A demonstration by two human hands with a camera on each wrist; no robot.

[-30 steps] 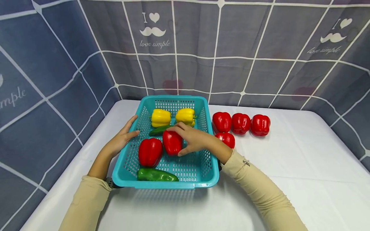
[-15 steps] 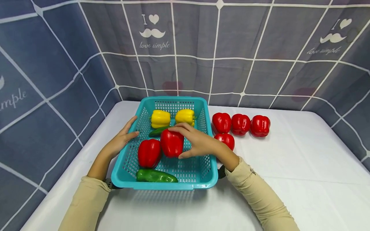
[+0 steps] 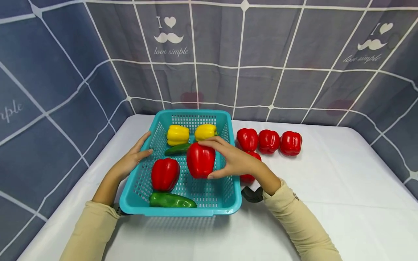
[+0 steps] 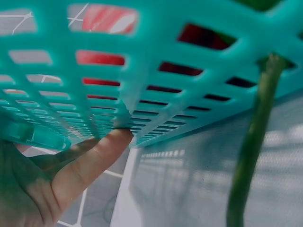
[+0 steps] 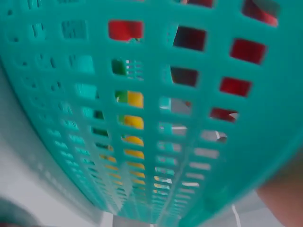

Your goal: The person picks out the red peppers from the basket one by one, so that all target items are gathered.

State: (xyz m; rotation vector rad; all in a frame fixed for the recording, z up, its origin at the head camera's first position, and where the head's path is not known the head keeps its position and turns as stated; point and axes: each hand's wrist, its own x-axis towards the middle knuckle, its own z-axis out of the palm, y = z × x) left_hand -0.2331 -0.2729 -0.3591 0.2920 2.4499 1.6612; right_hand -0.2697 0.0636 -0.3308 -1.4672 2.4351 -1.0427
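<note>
My right hand [image 3: 234,159] grips a red bell pepper [image 3: 200,160] between thumb and fingers, raised over the middle of a turquoise mesh basket [image 3: 181,211]. Against the basket's left side rests my left hand [image 3: 130,160], fingers extended; in the left wrist view its thumb [image 4: 90,165] touches the slotted wall. Inside the basket lie another red bell pepper [image 3: 165,174], a long green pepper [image 3: 172,200] at the front, a dark green cucumber-like vegetable [image 3: 177,149], and two yellow bell peppers [image 3: 177,135] at the back. The basket wall [image 5: 156,94] blocks most of the right wrist view.
Several red bell peppers [image 3: 269,141] stand on the white-covered table [image 3: 326,174] just right of the basket, one partly behind my right hand. A grey checked curtain [image 3: 215,83] closes off the back and sides. A green stem [image 4: 251,142] pokes through the basket wall.
My right hand has lifted the red bell pepper off the basket's floor and shifted it slightly right. My left hand stays at the basket's side.
</note>
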